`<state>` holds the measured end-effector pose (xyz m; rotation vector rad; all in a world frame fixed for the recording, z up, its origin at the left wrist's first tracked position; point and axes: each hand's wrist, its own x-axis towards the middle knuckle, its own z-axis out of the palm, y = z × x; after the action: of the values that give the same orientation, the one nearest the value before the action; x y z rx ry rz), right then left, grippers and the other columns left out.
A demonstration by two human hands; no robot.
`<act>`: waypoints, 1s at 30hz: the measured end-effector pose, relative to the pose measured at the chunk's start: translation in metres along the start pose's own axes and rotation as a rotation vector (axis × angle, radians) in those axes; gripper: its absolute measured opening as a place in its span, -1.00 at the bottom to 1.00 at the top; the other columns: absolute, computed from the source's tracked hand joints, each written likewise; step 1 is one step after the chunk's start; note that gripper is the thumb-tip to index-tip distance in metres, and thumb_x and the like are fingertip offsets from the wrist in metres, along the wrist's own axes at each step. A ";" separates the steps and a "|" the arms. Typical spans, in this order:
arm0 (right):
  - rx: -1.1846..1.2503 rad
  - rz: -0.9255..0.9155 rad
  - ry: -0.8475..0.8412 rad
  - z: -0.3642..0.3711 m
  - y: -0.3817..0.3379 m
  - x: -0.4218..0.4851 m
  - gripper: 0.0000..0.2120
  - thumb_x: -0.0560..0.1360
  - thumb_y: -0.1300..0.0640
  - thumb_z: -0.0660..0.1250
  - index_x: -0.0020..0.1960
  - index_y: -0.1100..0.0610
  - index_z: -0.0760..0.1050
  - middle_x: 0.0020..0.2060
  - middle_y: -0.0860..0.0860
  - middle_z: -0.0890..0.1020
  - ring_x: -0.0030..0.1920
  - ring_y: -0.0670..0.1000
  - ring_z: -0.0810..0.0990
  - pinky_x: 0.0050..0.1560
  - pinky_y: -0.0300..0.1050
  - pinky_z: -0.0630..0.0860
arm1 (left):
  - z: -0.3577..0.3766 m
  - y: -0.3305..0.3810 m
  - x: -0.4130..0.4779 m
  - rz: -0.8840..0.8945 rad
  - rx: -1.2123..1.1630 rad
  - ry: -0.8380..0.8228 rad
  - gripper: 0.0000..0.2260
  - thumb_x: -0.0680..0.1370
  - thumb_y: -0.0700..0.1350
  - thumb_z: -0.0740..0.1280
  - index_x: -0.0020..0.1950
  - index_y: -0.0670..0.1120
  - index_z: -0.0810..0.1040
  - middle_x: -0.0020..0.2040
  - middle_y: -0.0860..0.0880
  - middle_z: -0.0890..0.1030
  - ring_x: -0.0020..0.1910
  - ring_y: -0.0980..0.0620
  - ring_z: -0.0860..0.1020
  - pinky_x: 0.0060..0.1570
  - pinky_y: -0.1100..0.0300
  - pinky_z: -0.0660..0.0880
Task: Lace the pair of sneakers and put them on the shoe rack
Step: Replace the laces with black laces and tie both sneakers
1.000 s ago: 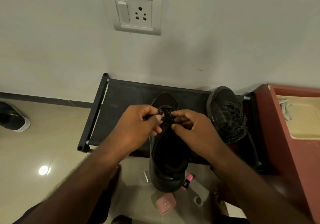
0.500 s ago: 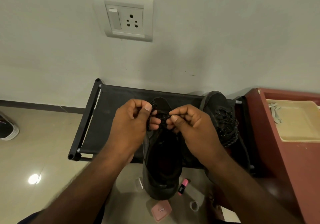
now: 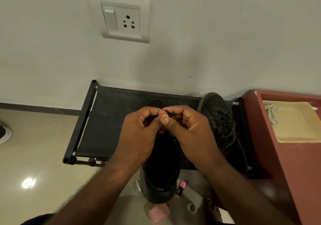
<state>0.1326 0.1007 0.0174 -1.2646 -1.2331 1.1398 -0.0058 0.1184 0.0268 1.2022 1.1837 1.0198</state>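
Handling: the lace (image 3: 169, 115) seems thin, limp and slippery, so pinch it near the tip. The sneaker (image 3: 161, 177) is probably light and stiff-soled; lift it by the heel.
Look: all black, matte.
Grip: left hand (image 3: 139, 137) and right hand (image 3: 192, 134) both pinching the lace.
Where: the sneaker is at the 6 o'clock edge of the shoe rack (image 3: 111, 120); the laced sneaker (image 3: 218, 120) is at 3 o'clock.

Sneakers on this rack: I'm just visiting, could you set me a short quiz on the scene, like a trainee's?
1. True or false: a sneaker rests on the rack's right end.
2. What do the left hand and right hand pinch? A tray; B lace; C socket.
3. Fill in: the pink case lies on the ___.
Key: 1 true; 2 B; 3 floor.
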 end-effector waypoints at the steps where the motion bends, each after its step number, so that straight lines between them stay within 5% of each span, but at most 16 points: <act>1: 0.031 0.012 0.010 -0.001 0.000 0.001 -0.85 0.53 0.28 0.41 0.09 0.15 0.62 -0.13 0.05 0.72 -0.14 -0.01 0.70 -0.09 -0.22 0.60 | -0.001 -0.001 0.001 0.004 0.016 0.004 -0.86 0.54 -0.25 0.39 -0.08 -0.02 0.66 -0.20 0.07 0.70 -0.20 0.16 0.66 -0.20 0.38 0.54; 11: 0.032 0.116 0.236 -0.009 0.006 0.009 -0.90 0.60 0.19 0.33 0.02 0.18 0.62 -0.15 0.07 0.69 -0.18 -0.03 0.64 -0.23 -0.22 0.54 | -0.003 -0.007 0.004 0.003 0.153 0.000 -0.84 0.51 -0.23 0.44 -0.03 0.03 0.63 -0.18 0.05 0.68 -0.17 0.14 0.64 -0.12 0.35 0.56; 15: 0.112 0.147 0.465 -0.023 0.004 0.018 -0.93 0.60 0.18 0.34 -0.05 0.15 0.58 -0.35 -0.01 0.56 -0.36 -0.09 0.49 -0.41 -0.24 0.42 | -0.003 -0.013 0.003 0.064 0.372 -0.023 -0.80 0.50 -0.13 0.46 0.09 0.05 0.58 -0.03 0.14 0.61 -0.06 0.26 0.58 -0.09 0.49 0.47; 19: 0.188 0.104 0.559 -0.033 0.002 0.025 -0.91 0.56 0.27 0.38 -0.09 0.13 0.60 -0.28 -0.04 0.65 -0.18 0.01 0.64 -0.15 -0.17 0.59 | -0.008 -0.022 0.001 -0.058 0.678 -0.207 -0.51 0.46 0.05 0.48 0.36 0.07 0.44 0.21 0.13 0.47 0.16 0.20 0.47 0.13 0.37 0.44; 21: 0.155 0.116 0.541 -0.036 0.003 0.025 -0.92 0.54 0.27 0.40 -0.07 0.13 0.63 -0.23 -0.08 0.68 -0.09 -0.03 0.66 0.02 -0.16 0.60 | -0.010 -0.024 0.001 -0.113 0.779 -0.220 -0.56 0.48 0.03 0.48 0.32 0.02 0.50 0.19 0.08 0.53 0.16 0.13 0.52 0.19 0.21 0.50; 26: 0.107 0.135 0.608 -0.043 -0.001 0.028 -0.88 0.57 0.21 0.39 0.08 0.20 0.63 -0.11 -0.10 0.71 -0.04 -0.14 0.67 0.16 -0.16 0.58 | -0.015 -0.028 0.005 -0.189 0.759 -0.141 -0.87 0.48 -0.02 0.48 -0.01 0.00 0.66 -0.12 0.06 0.66 -0.14 0.12 0.63 -0.03 0.12 0.62; 28: 0.199 0.079 0.582 -0.045 -0.012 0.028 -0.92 0.62 0.20 0.31 0.02 0.13 0.59 -0.19 -0.03 0.69 -0.13 -0.03 0.67 0.07 -0.09 0.61 | -0.016 -0.028 0.006 -0.195 0.748 -0.135 -0.92 0.49 -0.03 0.48 -0.07 -0.01 0.68 -0.17 0.06 0.67 -0.19 0.14 0.64 -0.08 0.15 0.63; 30: 0.282 0.056 0.489 -0.043 -0.027 0.024 -0.88 0.66 0.20 0.23 0.02 0.09 0.54 -0.29 -0.01 0.62 -0.36 -0.01 0.57 -0.26 -0.11 0.60 | -0.017 -0.027 0.005 -0.180 0.738 -0.105 -0.92 0.49 -0.05 0.48 -0.13 -0.05 0.69 -0.22 0.04 0.67 -0.23 0.15 0.64 -0.13 0.18 0.63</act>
<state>0.1749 0.1229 0.0471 -1.2667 -0.6541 0.9287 -0.0227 0.1227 -0.0007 1.6463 1.6136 0.3682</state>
